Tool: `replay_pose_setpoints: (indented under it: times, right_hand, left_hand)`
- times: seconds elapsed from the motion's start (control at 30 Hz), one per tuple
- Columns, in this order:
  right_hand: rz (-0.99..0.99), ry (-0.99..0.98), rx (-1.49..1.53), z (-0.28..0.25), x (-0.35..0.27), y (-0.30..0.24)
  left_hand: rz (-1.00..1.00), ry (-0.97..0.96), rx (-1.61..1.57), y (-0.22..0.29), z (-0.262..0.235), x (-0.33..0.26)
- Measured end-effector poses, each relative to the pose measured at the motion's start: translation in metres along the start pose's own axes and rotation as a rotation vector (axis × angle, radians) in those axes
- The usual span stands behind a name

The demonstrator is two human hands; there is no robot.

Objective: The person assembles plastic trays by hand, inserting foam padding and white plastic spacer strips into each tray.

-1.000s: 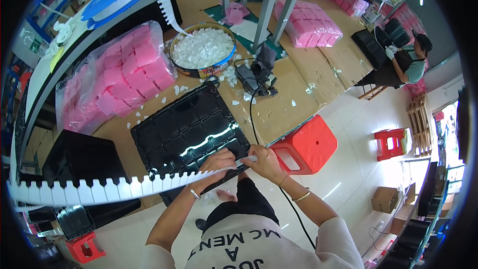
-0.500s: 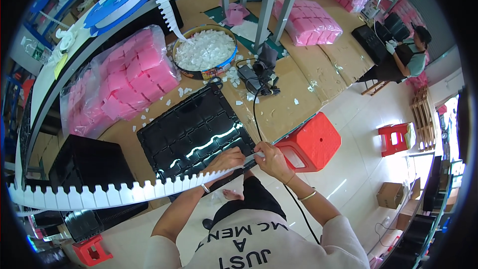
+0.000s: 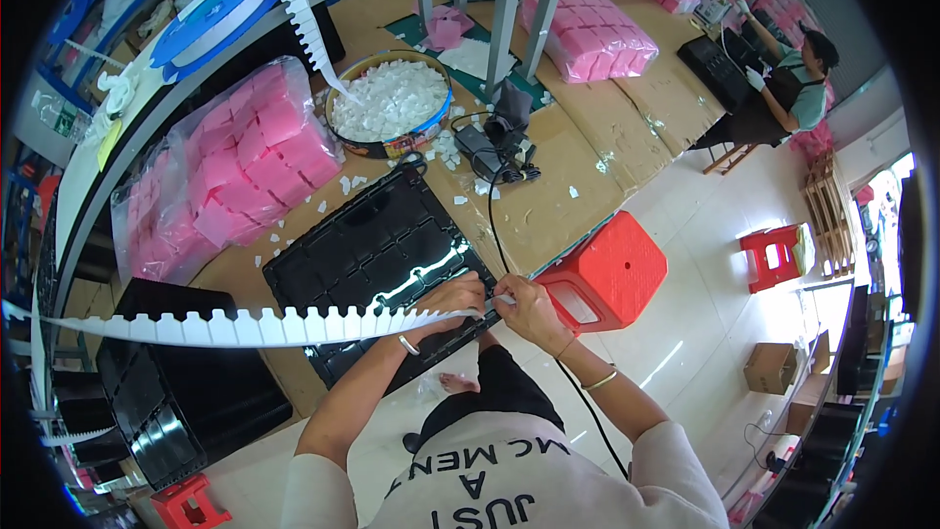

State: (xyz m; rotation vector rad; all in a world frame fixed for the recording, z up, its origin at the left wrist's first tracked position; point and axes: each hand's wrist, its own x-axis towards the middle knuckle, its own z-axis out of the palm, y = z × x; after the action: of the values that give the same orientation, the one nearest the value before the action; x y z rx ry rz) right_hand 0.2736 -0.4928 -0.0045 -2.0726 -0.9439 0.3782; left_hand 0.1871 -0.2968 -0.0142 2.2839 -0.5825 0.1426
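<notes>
A long white toothed strip (image 3: 245,331) stretches from the left rim across to my hands, over the front corner of a black moulded plastic tray (image 3: 367,230). The fingers of my left hand (image 3: 448,300) are closed on the strip near the tray's right front edge. Just to the right, my right hand (image 3: 530,312) pinches the strip's end between thumb and fingers. The two hands are close together, with a short piece of strip showing between them. Small details at the fingertips are hidden.
Pink blocks in clear plastic (image 3: 245,162) lie left of a round tin (image 3: 436,122) of white scraps. A power adapter (image 3: 480,149) trails a black cable past my right hand. Nearby stand a red stool (image 3: 622,269), a blue reel (image 3: 211,24) and a co-worker (image 3: 798,88).
The strip's left stretch has risen and lies flatter. My hands have moved slightly up and stay on the strip. The co-worker has raised one arm. The whole view has shifted a little.
</notes>
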Motion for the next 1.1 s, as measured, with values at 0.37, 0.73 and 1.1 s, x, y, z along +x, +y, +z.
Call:
replay_pose_setpoints:
  times: [0.37,0.73,1.1]
  right_hand:
    - [0.068,-0.031,0.132,-0.004,0.001,-0.007]
    - [0.123,-0.056,0.200,-0.003,0.005,-0.006]
    - [-0.152,-0.314,0.337,0.038,-0.062,-0.066]
  left_hand:
    - [-0.090,0.023,-0.364,0.012,-0.013,-0.011]
    - [-0.146,0.003,-0.063,0.008,-0.007,-0.015]
    - [-1.048,0.929,-0.821,0.148,0.008,-0.131]
